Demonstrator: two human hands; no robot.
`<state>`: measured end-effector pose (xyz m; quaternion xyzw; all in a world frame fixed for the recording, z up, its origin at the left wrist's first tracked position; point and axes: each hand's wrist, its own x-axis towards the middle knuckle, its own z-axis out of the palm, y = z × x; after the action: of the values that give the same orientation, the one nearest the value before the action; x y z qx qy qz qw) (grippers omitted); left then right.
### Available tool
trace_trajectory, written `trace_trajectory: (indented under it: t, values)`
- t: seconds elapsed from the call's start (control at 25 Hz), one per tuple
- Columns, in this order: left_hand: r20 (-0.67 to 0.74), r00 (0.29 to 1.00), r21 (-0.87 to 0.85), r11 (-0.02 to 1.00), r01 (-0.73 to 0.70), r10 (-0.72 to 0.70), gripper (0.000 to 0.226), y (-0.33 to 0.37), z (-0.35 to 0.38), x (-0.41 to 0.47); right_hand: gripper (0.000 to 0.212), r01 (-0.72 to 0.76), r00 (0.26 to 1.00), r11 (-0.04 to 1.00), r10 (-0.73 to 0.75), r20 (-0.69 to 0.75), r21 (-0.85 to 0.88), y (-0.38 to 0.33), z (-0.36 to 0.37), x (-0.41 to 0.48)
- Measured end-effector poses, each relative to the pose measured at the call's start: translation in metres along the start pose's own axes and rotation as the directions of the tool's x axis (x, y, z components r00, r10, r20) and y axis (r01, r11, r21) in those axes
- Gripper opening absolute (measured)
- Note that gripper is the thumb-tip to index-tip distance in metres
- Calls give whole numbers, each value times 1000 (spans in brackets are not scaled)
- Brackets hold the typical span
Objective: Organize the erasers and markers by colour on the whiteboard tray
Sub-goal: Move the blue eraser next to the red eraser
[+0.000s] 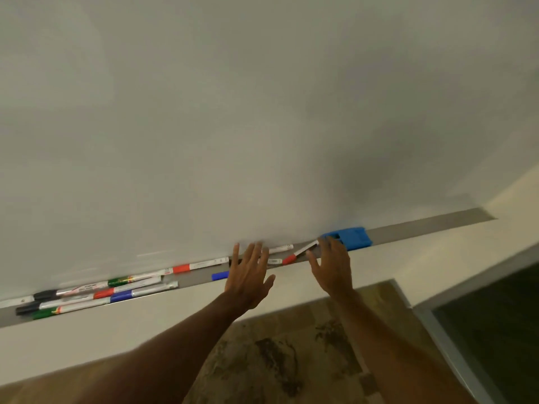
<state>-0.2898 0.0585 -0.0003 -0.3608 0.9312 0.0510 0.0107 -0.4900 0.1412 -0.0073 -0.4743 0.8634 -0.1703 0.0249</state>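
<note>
A long grey whiteboard tray (423,225) runs below the whiteboard. A blue eraser (354,238) sits on it right of centre. A heap of several markers (96,293) with black, green, red and blue caps lies at the left. A red-capped marker (198,266) and a blue-capped marker (220,275) lie nearer the middle. Another red-capped marker (297,255) lies tilted between my hands. My left hand (248,278) hovers over the tray's middle with fingers spread, covering part of the markers there. My right hand (332,266) is spread just left of the eraser, holding nothing.
The white board (233,112) fills the upper view. A cream wall (408,258) lies below the tray. A patterned brown floor (291,360) and a dark glass panel with a metal frame (481,330) are at the lower right.
</note>
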Motion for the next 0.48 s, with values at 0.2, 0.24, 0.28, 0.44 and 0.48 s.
trace_trajectory:
  t: [0.2,0.24,0.28,0.44,0.48]
  values:
    - [20,998,-179,982,-53,57,69,78,-2,58,56,-114,993,993,115,-26,36,48,-17,17]
    - [39,998,-218,975,-40,49,69,90,-2,66,56,-132,991,991,133,-23,36,55,-20,21]
    - [63,997,-262,965,-20,38,70,102,-2,73,57,-149,988,988,150,-21,42,61,-22,25]
    - [134,991,-367,929,43,7,77,134,3,91,58,-223,974,967,227,-16,123,79,-27,41]
    - [154,988,-377,925,53,6,78,139,4,94,60,-244,969,961,246,1,131,82,-27,44]
